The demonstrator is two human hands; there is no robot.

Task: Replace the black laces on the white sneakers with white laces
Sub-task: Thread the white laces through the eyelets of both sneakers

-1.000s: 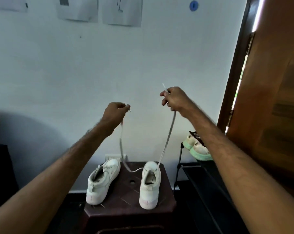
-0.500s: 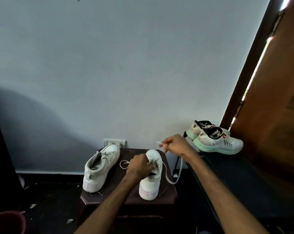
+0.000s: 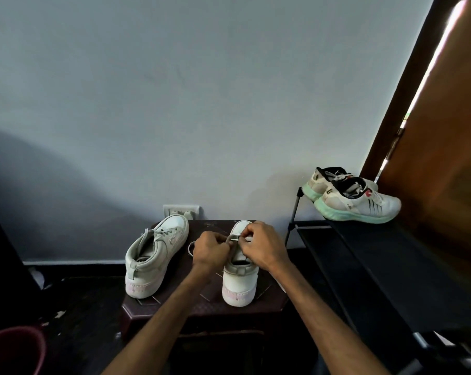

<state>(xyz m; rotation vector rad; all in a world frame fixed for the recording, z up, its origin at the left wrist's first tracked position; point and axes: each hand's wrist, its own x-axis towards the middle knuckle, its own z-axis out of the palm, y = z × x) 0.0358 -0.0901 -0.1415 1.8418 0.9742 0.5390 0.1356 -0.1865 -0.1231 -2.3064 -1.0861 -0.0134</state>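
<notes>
Two white sneakers stand on a dark brown stool (image 3: 266,301), heels toward me. The left sneaker (image 3: 156,255) is laced with a white lace. Over the right sneaker (image 3: 239,282) both my hands work at the eyelets near the toe. My left hand (image 3: 210,250) pinches the white lace (image 3: 235,238) from the left, and a loop of lace trails out beside that hand. My right hand (image 3: 261,246) pinches the lace's other end from the right. Much of the right sneaker's lacing is hidden by my fingers.
A black shoe rack (image 3: 391,266) stands to the right with a pair of white-and-mint running shoes (image 3: 356,198) on top. A wooden door (image 3: 445,131) is at far right. A wall socket (image 3: 181,211) sits behind the stool, a red bucket (image 3: 12,350) at bottom left.
Both hands came down from holding the lace ends high above the stool to the right sneaker's eyelets. The camera tilted downward.
</notes>
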